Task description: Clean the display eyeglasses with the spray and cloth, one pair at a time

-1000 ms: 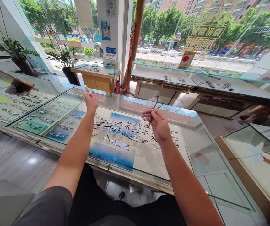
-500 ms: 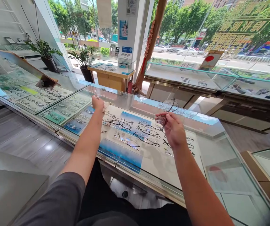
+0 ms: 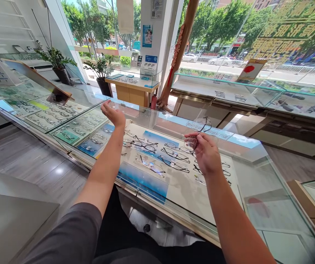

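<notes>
My right hand pinches a pair of eyeglasses with a thin dark frame, held up above the glass display case. Round lenses show on both sides of the fingers. My left hand is over the far left part of the case top, fingers stretched out and apart, with nothing visible in its grip. A small clear object, too faint to name surely, shows right beside those fingers. Under the glass, below and between my hands, lie several pairs of glasses on white and blue panels.
A tilted wood-edged mirror or board stands on the case at the left. Potted plants, a small display table and another glass case are beyond. A tree trunk rises by the window.
My left hand has opened from its hold on a small clear bottle, its fingers now spread. My right hand still holds the eyeglasses at nearly the same place. The view has shifted slightly.
</notes>
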The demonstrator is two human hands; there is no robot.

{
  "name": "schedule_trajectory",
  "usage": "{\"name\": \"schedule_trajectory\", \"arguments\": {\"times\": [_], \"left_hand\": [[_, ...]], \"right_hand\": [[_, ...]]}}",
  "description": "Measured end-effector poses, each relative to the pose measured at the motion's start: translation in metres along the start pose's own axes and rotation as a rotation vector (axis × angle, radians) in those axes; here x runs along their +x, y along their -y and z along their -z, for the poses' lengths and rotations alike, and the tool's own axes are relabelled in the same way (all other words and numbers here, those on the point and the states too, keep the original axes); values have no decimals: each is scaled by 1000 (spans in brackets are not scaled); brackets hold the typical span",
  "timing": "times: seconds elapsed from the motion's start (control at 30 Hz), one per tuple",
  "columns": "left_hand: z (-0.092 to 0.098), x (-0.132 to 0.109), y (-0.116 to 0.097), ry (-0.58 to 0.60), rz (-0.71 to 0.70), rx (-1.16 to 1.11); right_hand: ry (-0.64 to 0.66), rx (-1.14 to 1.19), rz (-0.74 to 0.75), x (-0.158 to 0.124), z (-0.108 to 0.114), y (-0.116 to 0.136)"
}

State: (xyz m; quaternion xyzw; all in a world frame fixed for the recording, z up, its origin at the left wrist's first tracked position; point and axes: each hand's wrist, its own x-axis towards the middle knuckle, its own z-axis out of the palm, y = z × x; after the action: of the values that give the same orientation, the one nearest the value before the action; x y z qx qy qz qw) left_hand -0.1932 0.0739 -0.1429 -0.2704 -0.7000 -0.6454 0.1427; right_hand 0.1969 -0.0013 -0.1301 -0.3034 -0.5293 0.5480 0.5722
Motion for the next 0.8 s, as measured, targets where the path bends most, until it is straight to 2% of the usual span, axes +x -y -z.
{"name": "schedule_trajectory", "arguments": {"times": [0.07, 0.17, 0.33, 0.4, 0.63, 0.8], "left_hand": [[2, -2, -6, 70, -95, -110], [3, -4, -9, 217, -79, -158], [-1, -6, -5, 550, -17, 67], [-5, -8, 0, 638, 13, 136], [-18, -9, 23, 711, 197, 276], [-23, -3, 38, 728, 250, 173]], "right_hand": [[1, 9, -7, 0, 0, 0], [4, 15, -14, 0, 0, 0], [-4, 3, -12, 0, 0, 0], [-3, -8, -10, 0, 0, 0], [0, -11, -12, -2, -1, 0], [3, -18, -9, -2, -2, 0]]}}
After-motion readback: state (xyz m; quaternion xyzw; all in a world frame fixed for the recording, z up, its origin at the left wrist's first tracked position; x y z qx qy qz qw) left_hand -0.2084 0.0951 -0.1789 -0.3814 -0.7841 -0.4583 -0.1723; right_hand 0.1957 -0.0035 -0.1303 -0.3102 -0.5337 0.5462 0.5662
